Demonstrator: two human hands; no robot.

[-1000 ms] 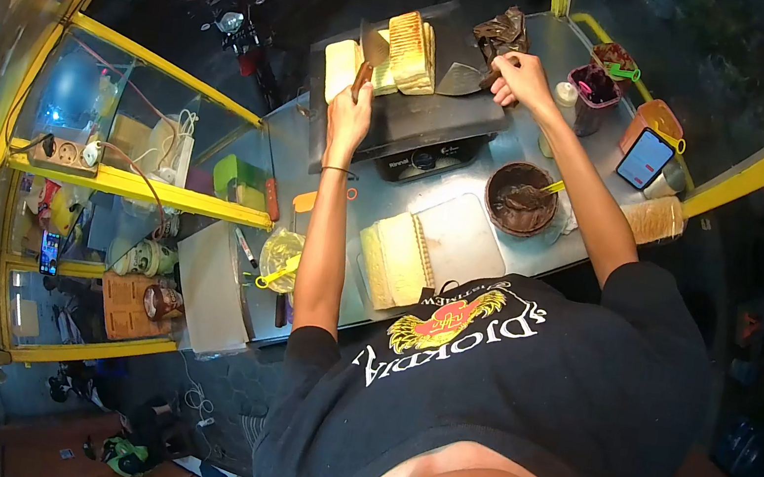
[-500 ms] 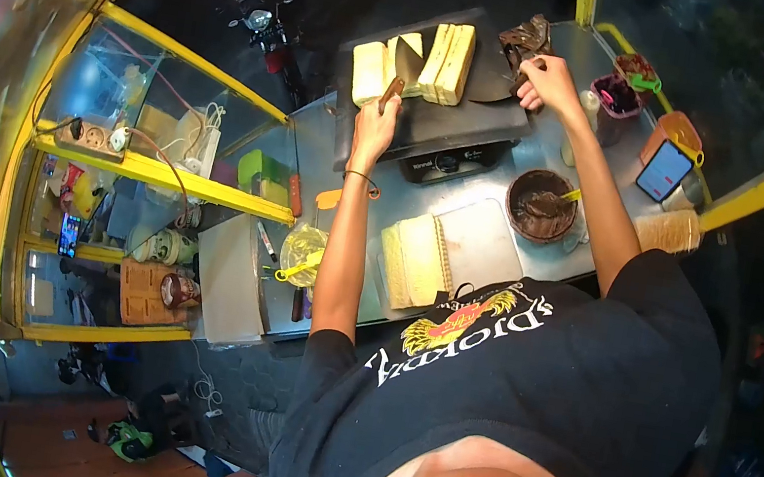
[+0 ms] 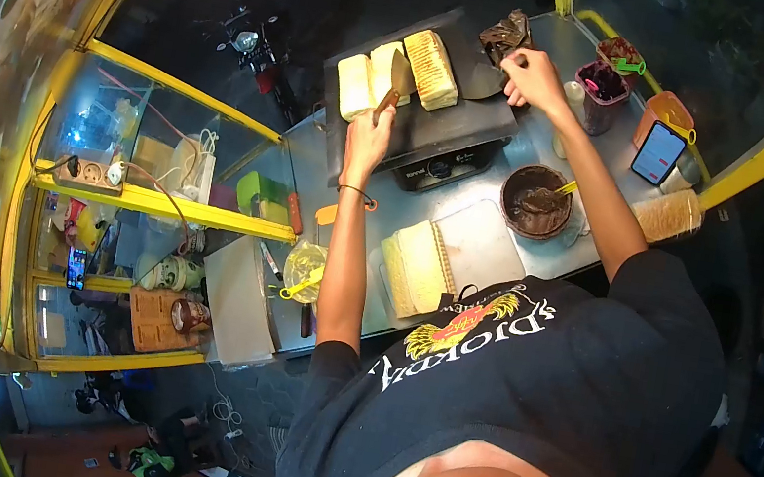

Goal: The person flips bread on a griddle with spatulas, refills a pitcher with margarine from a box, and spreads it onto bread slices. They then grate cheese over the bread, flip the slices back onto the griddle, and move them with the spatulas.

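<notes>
My left hand (image 3: 367,144) is closed round the brown handle of a spatula (image 3: 390,100), whose blade lies against the middle bread block (image 3: 388,64) on a dark flat griddle (image 3: 418,139). A pale bread block (image 3: 356,90) stands left of it, and a browned, striped bread block (image 3: 432,69) lies to the right. My right hand (image 3: 535,81) grips the dark handle of a second spatula (image 3: 519,60) at the griddle's right edge; its dim blade points toward the browned block. Behind that hand lies crumpled dark plastic (image 3: 506,34).
A bowl of chocolate spread (image 3: 537,203) and an uncooked-looking bread block (image 3: 417,269) sit nearer me. At right are tubs (image 3: 602,86), a phone (image 3: 659,153) and a brush (image 3: 667,216). A yellow-framed glass case (image 3: 167,205) borders the left.
The right bread block has turned, now showing its browned striped face upward, with a wider gap from the middle block. The right spatula's blade has drawn in closer to the griddle. The view has shifted slightly.
</notes>
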